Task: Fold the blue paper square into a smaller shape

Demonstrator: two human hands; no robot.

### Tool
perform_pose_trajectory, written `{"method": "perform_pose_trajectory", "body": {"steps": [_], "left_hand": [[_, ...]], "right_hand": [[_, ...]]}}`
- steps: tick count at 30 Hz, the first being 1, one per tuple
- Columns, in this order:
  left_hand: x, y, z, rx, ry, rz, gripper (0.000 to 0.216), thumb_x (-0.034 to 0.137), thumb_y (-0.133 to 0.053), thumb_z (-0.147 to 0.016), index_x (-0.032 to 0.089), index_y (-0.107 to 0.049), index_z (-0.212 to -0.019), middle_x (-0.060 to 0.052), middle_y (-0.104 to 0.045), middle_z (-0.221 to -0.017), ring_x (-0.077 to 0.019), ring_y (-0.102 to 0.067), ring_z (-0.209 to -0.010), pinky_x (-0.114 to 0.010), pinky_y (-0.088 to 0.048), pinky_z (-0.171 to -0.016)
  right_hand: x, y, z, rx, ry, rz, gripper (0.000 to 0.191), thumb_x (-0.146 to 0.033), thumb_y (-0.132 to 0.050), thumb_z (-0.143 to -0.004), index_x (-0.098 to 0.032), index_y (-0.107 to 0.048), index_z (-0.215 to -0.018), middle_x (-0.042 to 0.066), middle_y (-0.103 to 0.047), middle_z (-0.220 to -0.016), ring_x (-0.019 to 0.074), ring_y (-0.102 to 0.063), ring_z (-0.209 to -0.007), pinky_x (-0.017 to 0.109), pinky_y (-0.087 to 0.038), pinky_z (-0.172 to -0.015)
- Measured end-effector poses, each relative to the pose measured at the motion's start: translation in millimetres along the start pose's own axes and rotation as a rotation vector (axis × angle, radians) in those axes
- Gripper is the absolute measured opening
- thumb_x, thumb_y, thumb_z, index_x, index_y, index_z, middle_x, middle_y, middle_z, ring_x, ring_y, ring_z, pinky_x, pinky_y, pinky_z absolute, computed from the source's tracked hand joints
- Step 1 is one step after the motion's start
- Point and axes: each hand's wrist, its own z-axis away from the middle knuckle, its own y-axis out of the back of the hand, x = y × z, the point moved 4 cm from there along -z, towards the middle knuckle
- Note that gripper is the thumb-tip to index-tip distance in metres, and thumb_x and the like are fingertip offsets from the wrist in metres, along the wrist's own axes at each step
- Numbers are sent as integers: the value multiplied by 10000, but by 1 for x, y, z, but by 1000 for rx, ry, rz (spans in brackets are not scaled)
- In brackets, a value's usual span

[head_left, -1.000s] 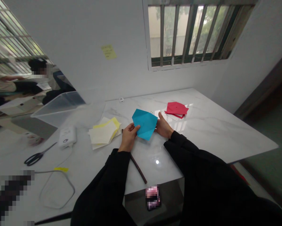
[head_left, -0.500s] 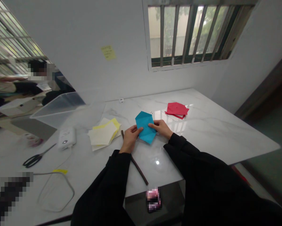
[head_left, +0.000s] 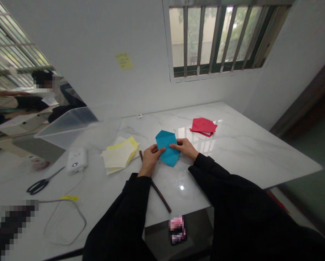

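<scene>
Since a second ago you have folded the blue paper [head_left: 167, 146] narrower and brought both hands inward; your left hand [head_left: 150, 156] pinches its left edge, your right hand [head_left: 184, 148] presses fingers on its right flap; it sits just above the worktop [head_left: 246, 152], between the yellow sheets [head_left: 120, 154] and red sheets [head_left: 203, 126].

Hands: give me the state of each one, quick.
Left hand: closed, pinching the left edge of the blue paper.
Right hand: closed, fingers pressed on the blue paper's right side, holding it.
</scene>
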Motion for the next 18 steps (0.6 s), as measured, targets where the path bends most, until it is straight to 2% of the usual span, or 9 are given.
{"method": "perform_pose_trajectory", "body": {"steps": [6,10,18], "left_hand": [[1,-1,-1,-25,-18,-4,659,441,-989,-575,120,-762,-1103,-136,-809,-1036,-289,-763,-950,-432,-594,-932],[-1,-3,-1,-41,43,30,609,494,-944,-635,129,-769,-1091,-127,-807,-1052,-269,-755,-917,-382,-600,-839],[-3,-3,0,-46,53,-76,573,550,-928,-645,103,-802,-981,-114,-810,-921,-257,-731,-805,-372,-586,-792]], "right_hand": [[3,3,-3,2,1,9,489,-528,-898,-686,-128,-793,-946,81,-792,-908,209,-710,-783,337,-569,-739],[6,4,-4,17,-17,-20,509,-553,-907,-667,-133,-784,-928,91,-786,-896,225,-713,-801,357,-582,-740],[-1,3,-1,34,5,44,516,-580,-893,-676,-126,-779,-894,75,-766,-812,220,-694,-779,327,-568,-689]]}}
